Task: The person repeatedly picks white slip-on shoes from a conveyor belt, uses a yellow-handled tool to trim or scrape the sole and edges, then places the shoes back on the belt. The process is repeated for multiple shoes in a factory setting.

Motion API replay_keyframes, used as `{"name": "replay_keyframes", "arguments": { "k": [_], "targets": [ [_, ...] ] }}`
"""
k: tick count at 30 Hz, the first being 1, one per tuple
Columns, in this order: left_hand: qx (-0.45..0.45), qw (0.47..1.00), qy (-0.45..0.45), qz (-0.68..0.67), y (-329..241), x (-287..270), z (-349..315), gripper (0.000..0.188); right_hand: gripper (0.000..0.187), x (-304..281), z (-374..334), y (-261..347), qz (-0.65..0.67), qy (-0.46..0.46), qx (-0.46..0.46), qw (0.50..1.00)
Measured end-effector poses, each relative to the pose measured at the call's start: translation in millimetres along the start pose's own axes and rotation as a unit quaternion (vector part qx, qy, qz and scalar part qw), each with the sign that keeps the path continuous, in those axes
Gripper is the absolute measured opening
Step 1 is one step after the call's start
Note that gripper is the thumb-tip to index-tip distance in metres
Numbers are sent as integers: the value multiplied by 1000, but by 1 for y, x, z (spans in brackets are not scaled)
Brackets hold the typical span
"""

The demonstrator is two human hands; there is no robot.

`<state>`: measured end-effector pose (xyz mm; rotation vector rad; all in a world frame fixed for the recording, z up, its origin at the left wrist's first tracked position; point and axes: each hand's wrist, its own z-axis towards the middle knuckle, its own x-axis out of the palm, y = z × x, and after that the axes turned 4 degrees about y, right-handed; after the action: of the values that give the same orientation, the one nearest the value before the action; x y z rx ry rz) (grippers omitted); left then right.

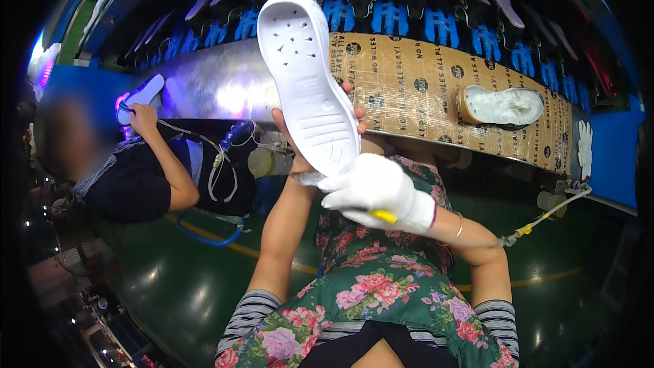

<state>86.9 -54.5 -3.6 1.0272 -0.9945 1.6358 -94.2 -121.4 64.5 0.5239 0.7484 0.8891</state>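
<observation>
A white shoe sole [315, 88] with small holes near its toe is held up in front of me, toe end away. My left hand [285, 131] grips it from beneath; fingertips wrap its right edge, and the palm is hidden. Over the heel end, my right hand [375, 192] in a white knit glove is closed around a brush. Its greyish tip [310, 178] sticks out left beside the heel, and a yellow part [383, 216] shows under the fingers. Whether the tip touches the sole, I cannot tell.
A cardboard-covered bench [409, 105] carries a tan-rimmed sole with a whitish inside [504, 108]. Behind it, blue holders [390, 19] bear a row of shoes. A pale hose [553, 211] runs at right, near a white glove [584, 146]. On the left, a co-worker [136, 170] handles another sole.
</observation>
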Motion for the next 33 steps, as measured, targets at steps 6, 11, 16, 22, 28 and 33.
{"name": "replay_keyframes", "arguments": {
  "k": [6,11,16,22,28,33],
  "targets": [
    [-65,996,34,42,-3,11,15,120,44,-9,-10,-7,-113,37,-26,993],
    [-118,989,75,44,-11,10,21,122,31,-13,-6,1,128,16,43,991],
    [-195,979,27,52,-16,17,28,128,31,-9,-11,-3,-90,-3,2,996],
    [-219,968,85,87,-20,14,40,125,32,-11,-20,21,77,63,31,995],
    [-268,960,48,65,-20,14,40,110,37,-15,-11,9,-121,47,-26,991],
    [-298,951,7,76,-24,20,39,105,38,1,-27,10,-16,78,-30,996]
  ]
}}
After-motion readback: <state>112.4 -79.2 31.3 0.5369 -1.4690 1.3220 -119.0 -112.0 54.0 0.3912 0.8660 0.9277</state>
